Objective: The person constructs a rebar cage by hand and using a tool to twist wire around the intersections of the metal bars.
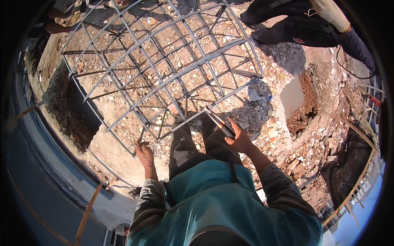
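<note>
Rubble-strewn ground (262,110) of broken stone and pale dust filled the middle of the frame. A dark pit (69,110) lay at the left, and a reddish hole (308,110) opened at the right, beside a pale slab (292,98). Another person in dark clothes (303,24) crouched at the upper right. A thin black cable (349,69) trailed just below that person.

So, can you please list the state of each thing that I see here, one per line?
Rebar cage: assembled grid, lying tilted on the rubble, near edge lifted.
Left hand: closed around a bar at the cage's near edge.
Right hand: gripping a bar at the near corner.
Rubble ground: broken, uneven, with a dug pit.
Other person: standing at the far side.
</note>
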Demonstrator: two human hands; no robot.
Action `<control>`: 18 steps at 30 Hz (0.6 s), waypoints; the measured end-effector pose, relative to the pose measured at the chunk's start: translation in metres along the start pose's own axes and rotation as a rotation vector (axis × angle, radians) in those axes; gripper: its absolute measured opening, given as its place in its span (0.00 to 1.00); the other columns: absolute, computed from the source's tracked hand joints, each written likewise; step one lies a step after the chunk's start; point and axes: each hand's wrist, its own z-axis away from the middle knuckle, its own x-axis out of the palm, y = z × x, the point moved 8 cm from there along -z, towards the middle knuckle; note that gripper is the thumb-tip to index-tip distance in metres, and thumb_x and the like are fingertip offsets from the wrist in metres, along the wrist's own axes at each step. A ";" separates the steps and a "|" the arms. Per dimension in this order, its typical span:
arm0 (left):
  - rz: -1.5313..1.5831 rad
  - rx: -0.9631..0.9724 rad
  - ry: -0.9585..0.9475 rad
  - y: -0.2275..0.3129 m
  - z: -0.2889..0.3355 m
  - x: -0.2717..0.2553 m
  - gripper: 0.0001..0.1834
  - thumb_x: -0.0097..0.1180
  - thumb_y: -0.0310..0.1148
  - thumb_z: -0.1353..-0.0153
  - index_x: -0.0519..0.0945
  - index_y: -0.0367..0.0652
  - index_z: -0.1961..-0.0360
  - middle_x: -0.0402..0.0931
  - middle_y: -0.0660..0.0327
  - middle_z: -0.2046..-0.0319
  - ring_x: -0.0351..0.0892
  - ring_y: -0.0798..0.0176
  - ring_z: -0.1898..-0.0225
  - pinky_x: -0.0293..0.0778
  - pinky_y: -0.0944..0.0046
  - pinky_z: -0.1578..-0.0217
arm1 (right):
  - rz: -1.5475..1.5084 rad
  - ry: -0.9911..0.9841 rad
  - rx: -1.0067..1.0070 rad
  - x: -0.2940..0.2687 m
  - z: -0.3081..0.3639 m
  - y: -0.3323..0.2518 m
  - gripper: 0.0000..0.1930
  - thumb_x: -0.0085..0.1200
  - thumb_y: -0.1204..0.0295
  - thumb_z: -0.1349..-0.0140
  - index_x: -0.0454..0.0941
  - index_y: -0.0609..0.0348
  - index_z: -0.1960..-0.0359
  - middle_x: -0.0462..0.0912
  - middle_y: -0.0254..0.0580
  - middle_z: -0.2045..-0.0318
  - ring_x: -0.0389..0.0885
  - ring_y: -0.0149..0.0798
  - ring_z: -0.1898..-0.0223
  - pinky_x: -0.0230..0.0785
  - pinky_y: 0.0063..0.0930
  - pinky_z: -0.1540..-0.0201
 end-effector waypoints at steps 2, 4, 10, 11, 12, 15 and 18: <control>-0.202 0.040 -0.021 -0.033 0.011 -0.001 0.22 0.36 0.31 0.37 0.68 0.33 0.43 0.75 0.55 0.68 0.68 0.69 0.73 0.67 0.69 0.71 | -0.077 0.158 0.021 -0.004 0.010 0.055 0.36 0.62 0.68 0.51 0.63 0.60 0.38 0.75 0.52 0.58 0.78 0.47 0.56 0.68 0.38 0.53; -0.300 -0.027 0.107 -0.064 0.020 -0.029 0.23 0.36 0.29 0.39 0.68 0.32 0.43 0.76 0.50 0.65 0.74 0.59 0.65 0.70 0.62 0.58 | -0.104 0.250 0.079 -0.032 -0.006 0.070 0.32 0.62 0.70 0.52 0.66 0.64 0.44 0.75 0.49 0.61 0.77 0.43 0.60 0.68 0.37 0.55; -0.723 0.179 0.376 -0.046 -0.023 -0.086 0.28 0.41 0.23 0.45 0.63 0.29 0.41 0.65 0.37 0.49 0.67 0.39 0.50 0.63 0.49 0.46 | -0.039 0.665 -0.143 -0.185 -0.132 0.077 0.30 0.61 0.74 0.51 0.65 0.65 0.45 0.70 0.41 0.61 0.71 0.35 0.62 0.67 0.30 0.57; -0.807 0.245 0.431 -0.030 -0.037 -0.098 0.29 0.43 0.22 0.46 0.63 0.29 0.40 0.64 0.37 0.49 0.66 0.38 0.49 0.62 0.49 0.45 | -0.120 0.665 -0.173 -0.198 -0.160 0.077 0.30 0.61 0.73 0.51 0.64 0.65 0.44 0.70 0.41 0.59 0.72 0.35 0.61 0.67 0.30 0.56; -0.830 0.255 0.461 -0.014 -0.053 -0.102 0.29 0.43 0.22 0.46 0.63 0.30 0.40 0.65 0.37 0.49 0.66 0.37 0.49 0.62 0.48 0.45 | -0.200 0.723 -0.357 -0.214 -0.177 0.069 0.30 0.59 0.73 0.50 0.64 0.64 0.43 0.71 0.41 0.58 0.72 0.34 0.59 0.67 0.30 0.54; -0.880 0.337 0.548 0.011 -0.115 -0.119 0.29 0.45 0.23 0.44 0.62 0.31 0.38 0.67 0.40 0.50 0.66 0.37 0.50 0.62 0.47 0.47 | -0.035 0.726 -0.079 -0.233 -0.219 0.040 0.29 0.57 0.70 0.48 0.64 0.62 0.43 0.73 0.43 0.61 0.73 0.36 0.60 0.66 0.29 0.54; -0.677 0.187 0.454 -0.066 -0.178 -0.182 0.27 0.43 0.31 0.36 0.61 0.30 0.37 0.67 0.40 0.45 0.69 0.42 0.45 0.65 0.52 0.45 | -0.059 0.756 -0.100 -0.223 -0.245 0.034 0.21 0.55 0.69 0.46 0.66 0.63 0.52 0.69 0.36 0.69 0.68 0.33 0.67 0.64 0.27 0.60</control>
